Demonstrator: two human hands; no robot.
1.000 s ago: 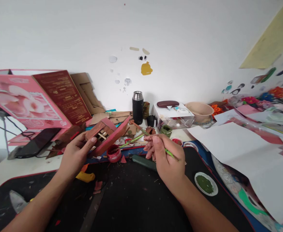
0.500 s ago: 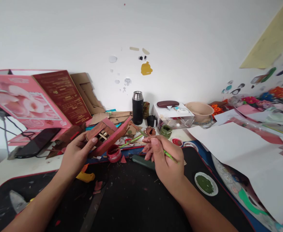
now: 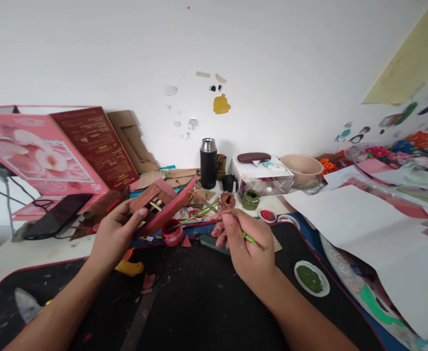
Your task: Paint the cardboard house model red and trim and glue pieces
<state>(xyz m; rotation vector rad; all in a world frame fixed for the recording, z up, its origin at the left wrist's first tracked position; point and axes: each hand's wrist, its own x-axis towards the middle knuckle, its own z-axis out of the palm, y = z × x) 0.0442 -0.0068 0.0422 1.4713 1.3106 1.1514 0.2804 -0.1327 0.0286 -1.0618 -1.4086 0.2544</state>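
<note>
My left hand [image 3: 118, 226] is closed on a small model house [image 3: 164, 187] with brown walls, a barred window opening and a reddish-pink roof edge. It is held tilted above the mat. A green-handled paintbrush [image 3: 252, 241] is pinched in my right hand [image 3: 248, 248], its tip end by the right edge of the house; whether it touches cannot be made out. Beneath the house stands an open jar of red paint [image 3: 172, 233]. Behind my right hand are an open brown paint jar [image 3: 227, 200] and a green paint jar [image 3: 251, 199]. Another green brush lies near the red jar.
A black cutting mat [image 3: 206, 297] bears scraps, a metal ruler [image 3: 140, 312], a yellow-handled tool [image 3: 130, 267] and a lid of green paint [image 3: 312, 278]. Behind stand a black flask [image 3: 208, 165] and a white box [image 3: 263, 178]. Paper sheets [image 3: 375, 239] spread at right; a phone [image 3: 58, 216] lies left.
My right hand has shifted slightly left and down with the paintbrush, whose tip end is lower along the house's edge. My left hand and the model house stay almost still.
</note>
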